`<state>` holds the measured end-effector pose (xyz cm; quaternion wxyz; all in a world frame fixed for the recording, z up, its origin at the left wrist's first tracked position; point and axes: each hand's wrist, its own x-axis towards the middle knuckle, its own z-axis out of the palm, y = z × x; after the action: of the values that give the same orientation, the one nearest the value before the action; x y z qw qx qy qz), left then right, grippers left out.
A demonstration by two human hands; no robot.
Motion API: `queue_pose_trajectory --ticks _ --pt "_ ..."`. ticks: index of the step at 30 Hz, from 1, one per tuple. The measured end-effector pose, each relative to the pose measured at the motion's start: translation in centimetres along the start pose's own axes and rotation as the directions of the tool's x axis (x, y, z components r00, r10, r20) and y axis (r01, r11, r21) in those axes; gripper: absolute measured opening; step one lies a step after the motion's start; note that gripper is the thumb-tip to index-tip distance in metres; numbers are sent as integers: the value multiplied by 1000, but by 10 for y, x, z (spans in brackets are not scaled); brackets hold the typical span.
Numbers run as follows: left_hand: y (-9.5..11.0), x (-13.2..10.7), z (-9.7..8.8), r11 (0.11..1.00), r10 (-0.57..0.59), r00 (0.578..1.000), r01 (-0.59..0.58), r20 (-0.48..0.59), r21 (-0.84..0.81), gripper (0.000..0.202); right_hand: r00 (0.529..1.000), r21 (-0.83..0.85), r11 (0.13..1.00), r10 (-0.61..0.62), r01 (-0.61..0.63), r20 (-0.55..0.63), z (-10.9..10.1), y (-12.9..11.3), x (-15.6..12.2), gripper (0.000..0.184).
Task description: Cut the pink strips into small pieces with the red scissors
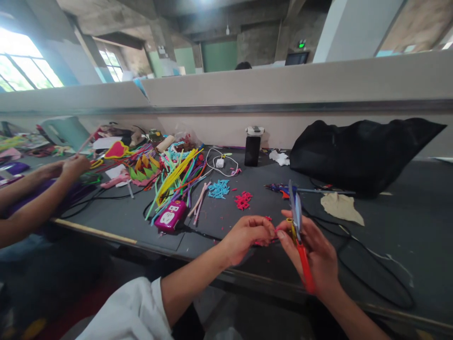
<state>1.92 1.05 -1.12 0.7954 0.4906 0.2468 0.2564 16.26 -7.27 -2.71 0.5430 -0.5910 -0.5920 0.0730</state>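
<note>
Close together over the front edge of the desk are my two hands. My left hand (pixel 249 237) is closed in a pinch, with a bit of red fuzzy stick showing at its fingertips. My right hand (pixel 320 259) holds scissors (pixel 306 271) with red handles, blades pointing up, while its thumb and a finger nearly meet my left fingertips. Some red bits lie beneath the left hand, partly hidden by it. Beyond it sit a small pile of red cut pieces (pixel 243 200) and a pile of blue cut pieces (pixel 218 189). A few pale pink sticks (pixel 199 203) lie left of these.
Colourful pipe cleaners (pixel 179 177) are heaped behind a purple box (pixel 170 216). At the back stand a dark phone (pixel 252 151) and a black bag (pixel 347 153). A glue gun (pixel 279 189), a beige scrap (pixel 341 207) and black cables lie rightward. Another person's hands (pixel 72 166) work at left.
</note>
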Motion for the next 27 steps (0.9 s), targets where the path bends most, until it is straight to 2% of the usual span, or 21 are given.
queue_pose_trajectory --ticks 4,7,9,12,15,17,18,19,20,21,22,24,25,27 --pt "1 -1 1 998 20 1000 -20 -10 54 13 1000 -26 999 -26 26 -9 0 -3 1 33" --pt "3 -3 3 948 172 983 -150 -57 280 17 1000 23 1000 19 -19 2 0 -1 0 34" --pt "4 -5 5 807 355 934 -283 -43 518 13 998 68 995 69 -69 -2 2 1 -1 35" --pt "4 -6 4 490 564 820 -426 95 760 6 995 115 989 99 -97 -17 4 3 -2 34" --pt "1 -6 2 273 627 750 -466 212 841 5 998 72 995 66 -64 -18 5 5 -1 33" --pt "-1 -6 2 188 637 726 -472 259 861 4 999 13 999 45 -45 -8 6 5 0 33" --pt "-2 -6 2 173 638 722 -473 268 864 4 999 -7 999 38 -38 -4 6 5 0 34" --pt "-2 -6 3 189 639 725 -472 257 861 4 999 -21 999 34 -34 2 5 5 0 34" --pt "-2 -6 3 245 638 739 -463 219 852 4 1000 -33 999 30 -30 2 5 5 1 34" --pt "-1 -6 4 343 627 764 -446 151 827 5 1000 -47 998 28 -28 -1 5 4 1 34" --pt "0 -6 4 477 600 798 -416 58 774 5 1000 -65 998 28 -29 -4 4 4 1 33" --pt "4 -5 4 758 494 857 -341 -148 555 5 999 -107 994 38 -36 9 4 3 1 33" --pt "7 -5 4 853 435 871 -318 -229 413 6 999 -131 991 38 -35 21 5 4 0 33" --pt "13 -4 2 927 374 864 -334 -338 171 7 998 -182 983 25 -16 51 9 8 -3 33"
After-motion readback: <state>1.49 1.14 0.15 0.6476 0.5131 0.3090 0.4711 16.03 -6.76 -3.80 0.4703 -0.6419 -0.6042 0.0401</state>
